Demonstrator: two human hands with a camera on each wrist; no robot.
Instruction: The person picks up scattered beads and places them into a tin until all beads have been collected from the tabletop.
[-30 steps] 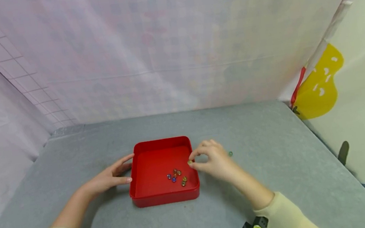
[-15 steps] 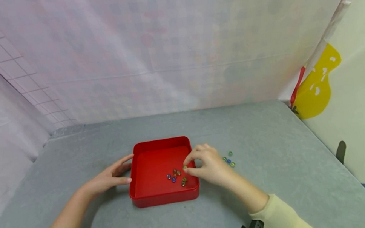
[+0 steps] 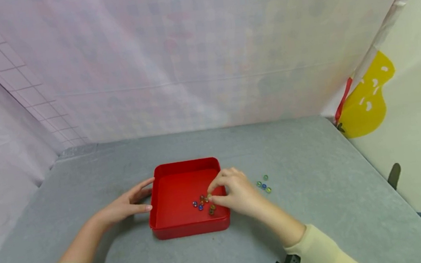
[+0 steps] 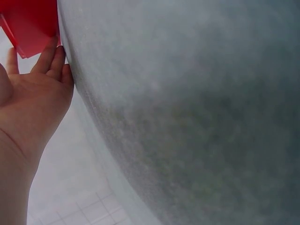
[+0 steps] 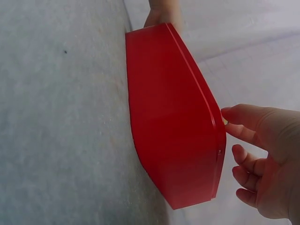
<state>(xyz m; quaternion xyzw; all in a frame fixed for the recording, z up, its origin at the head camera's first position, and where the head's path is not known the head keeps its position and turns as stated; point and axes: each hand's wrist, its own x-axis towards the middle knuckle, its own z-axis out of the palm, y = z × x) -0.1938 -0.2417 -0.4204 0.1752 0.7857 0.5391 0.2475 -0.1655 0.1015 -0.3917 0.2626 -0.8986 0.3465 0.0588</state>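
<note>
Grey tabletop (image 3: 131, 255): is spreading toward twelve o'clock
Red tray (image 3: 191, 229): is resting flat
Loose marbles (image 3: 263, 186): three greenish, one blue, are lying close together at the tray's three o'clock

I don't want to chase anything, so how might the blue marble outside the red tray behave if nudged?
The blue marble looks round, so it would probably roll readily. It lies close to green marbles, outside the walls of the red tray, so it might knock one or wander off. Its glassy look suggests it may be slippery to pinch.
</note>
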